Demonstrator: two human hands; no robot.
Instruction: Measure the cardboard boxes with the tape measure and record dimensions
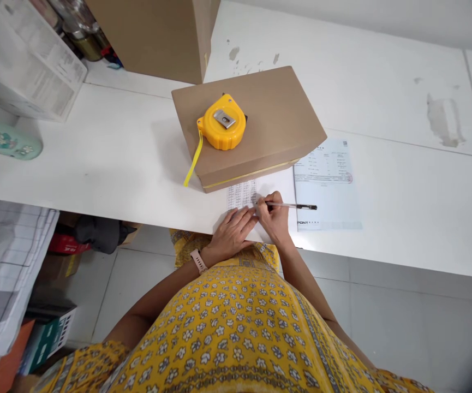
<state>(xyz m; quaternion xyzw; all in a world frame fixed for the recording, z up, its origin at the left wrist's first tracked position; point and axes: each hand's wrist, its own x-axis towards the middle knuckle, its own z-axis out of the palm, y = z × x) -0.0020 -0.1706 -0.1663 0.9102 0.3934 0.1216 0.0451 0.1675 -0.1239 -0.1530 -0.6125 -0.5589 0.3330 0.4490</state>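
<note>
My right hand (274,218) is closed round a pen (293,206), whose tip rests on a printed sheet (242,195) at the white table's front edge. Beside it, my left hand (232,232) lies flat with fingers stretched out, pressing the same sheet down; a watch sits on that wrist. Just beyond the hands stands a flat brown cardboard box (276,117) that covers part of the sheet. A yellow tape measure (221,122) lies on top of the box, its yellow tape hanging over the left edge.
A second printed paper (329,188) lies right of the box on the white table (403,202). A large cardboard box (157,33) stands at the back, a white printed carton (27,60) and a green case (4,141) at the left. Boxes and bags clutter the floor at lower left.
</note>
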